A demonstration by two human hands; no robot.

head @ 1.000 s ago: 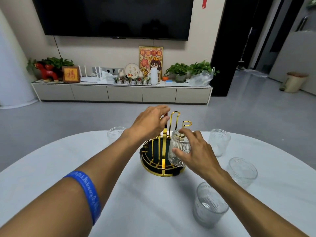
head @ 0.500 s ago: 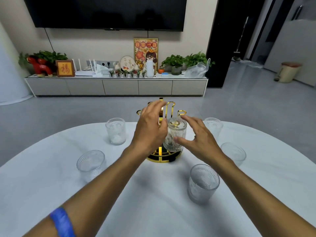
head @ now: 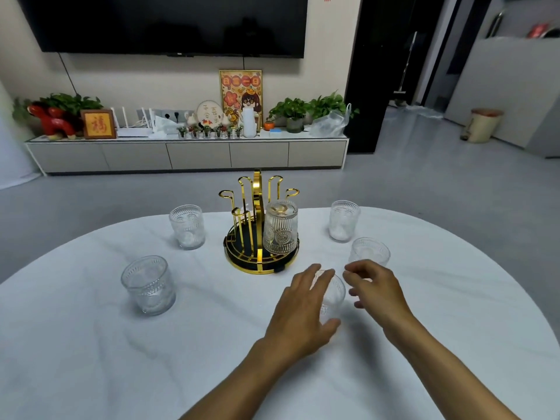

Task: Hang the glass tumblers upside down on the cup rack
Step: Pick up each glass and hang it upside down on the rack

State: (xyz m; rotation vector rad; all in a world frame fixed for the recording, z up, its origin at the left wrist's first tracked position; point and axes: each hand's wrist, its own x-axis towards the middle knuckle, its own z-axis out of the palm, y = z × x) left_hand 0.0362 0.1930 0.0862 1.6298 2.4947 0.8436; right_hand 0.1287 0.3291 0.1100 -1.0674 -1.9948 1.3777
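Note:
The gold-and-black cup rack (head: 257, 189) stands at the table's middle. One ribbed glass tumbler (head: 280, 228) hangs upside down on its right side. In front of the rack, an upright tumbler (head: 333, 295) sits on the table between my hands. My left hand (head: 300, 313) wraps around it, fingers over the far rim and thumb at its near base. My right hand (head: 375, 289) hovers just right of it, fingers apart and empty. Other upright tumblers stand at the far left (head: 187, 226), near left (head: 148, 284), far right (head: 344, 219) and right (head: 368, 251).
The round white table (head: 121, 374) carries everything. The right tumbler stands just behind my right hand's fingers. Beyond the table are grey floor, a low TV cabinet (head: 188, 154) with plants and ornaments, and a bin (head: 483, 125) at the far right.
Both hands have left the rack and the hung tumbler and come back toward me. My left hand has closed around the front tumbler. The camera has tilted down slightly.

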